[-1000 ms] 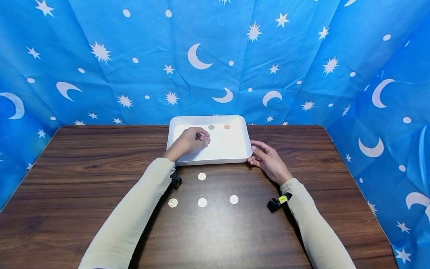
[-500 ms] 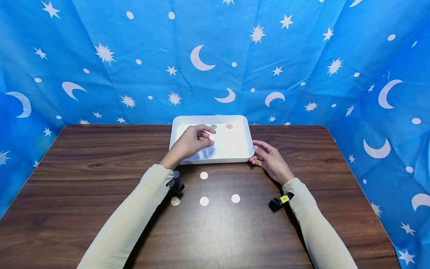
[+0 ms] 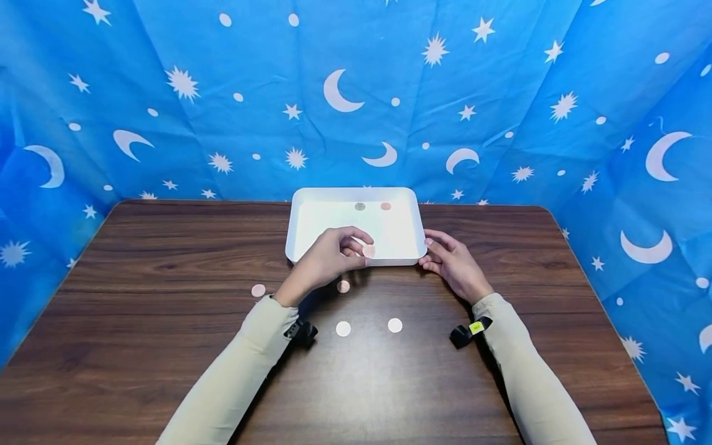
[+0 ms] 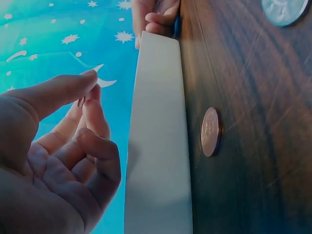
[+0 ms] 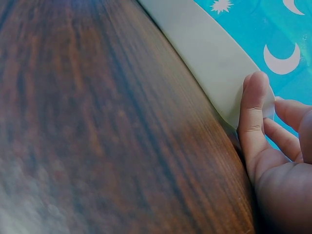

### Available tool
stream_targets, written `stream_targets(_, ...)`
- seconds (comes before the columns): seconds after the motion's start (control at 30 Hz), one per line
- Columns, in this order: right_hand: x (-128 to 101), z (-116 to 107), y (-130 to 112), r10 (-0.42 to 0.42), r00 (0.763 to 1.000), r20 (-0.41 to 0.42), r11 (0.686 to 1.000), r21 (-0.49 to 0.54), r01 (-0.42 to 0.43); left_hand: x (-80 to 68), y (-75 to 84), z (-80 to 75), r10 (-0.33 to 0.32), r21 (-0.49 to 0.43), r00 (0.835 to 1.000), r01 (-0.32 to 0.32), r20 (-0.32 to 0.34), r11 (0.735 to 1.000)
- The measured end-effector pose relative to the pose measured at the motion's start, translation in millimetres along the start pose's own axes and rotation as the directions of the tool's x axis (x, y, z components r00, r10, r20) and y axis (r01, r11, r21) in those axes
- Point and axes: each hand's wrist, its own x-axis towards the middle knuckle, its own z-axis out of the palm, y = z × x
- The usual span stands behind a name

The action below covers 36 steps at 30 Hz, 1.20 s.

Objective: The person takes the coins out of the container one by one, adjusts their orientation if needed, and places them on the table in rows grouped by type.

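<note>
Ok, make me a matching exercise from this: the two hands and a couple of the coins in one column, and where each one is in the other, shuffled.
Things:
1. left hand
2. right hand
3. reddish coin
4. copper coin

Places:
A. on the table, just before the near wall of the tray
B. holds the tray's near right corner
C. pinches a pink coin over the tray's near rim
D. inside the tray, by its far wall

Pairs: 1-C, 2-B, 3-D, 4-A
</note>
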Motion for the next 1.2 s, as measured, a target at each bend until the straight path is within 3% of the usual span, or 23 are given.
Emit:
stream_targets(0.33, -1, -2, 3, -0.016, 1.000, 0.008, 1.000, -0.010, 0.016, -13.6, -2.2, 23.1, -0.038, -0.038, 0.998, 0.041, 0.053, 0.998)
stream_targets(0.7, 0, -2, 3, -0.026, 1.000, 0.008, 1.000, -0.001, 0.026, -18.9, -5.4, 45.4, -0.092, 0.011, 0.988, 0.091, 0.126, 0.996)
stream_targets(0.9, 1, -5, 4, -0.044, 0.999, 0.015, 0.999, 0.003, 0.044, -14.9, -5.1, 52.4, -0.102, 0.170, 0.990, 0.084, 0.097, 0.982)
stream_targets(1.07, 1, -4, 6, -0.035, 0.999, 0.015, 0.999, 0.005, 0.035, -12.4, -5.4, 57.1, -0.050, 0.351, 0.998, 0.034, 0.036, 0.936)
stream_targets(1.2, 0, -3, 7, -0.034, 0.999, 0.012, 0.999, 0.006, 0.033, -11.4, -3.5, 60.6, -0.012, 0.424, 1.000, 0.006, 0.012, 0.905)
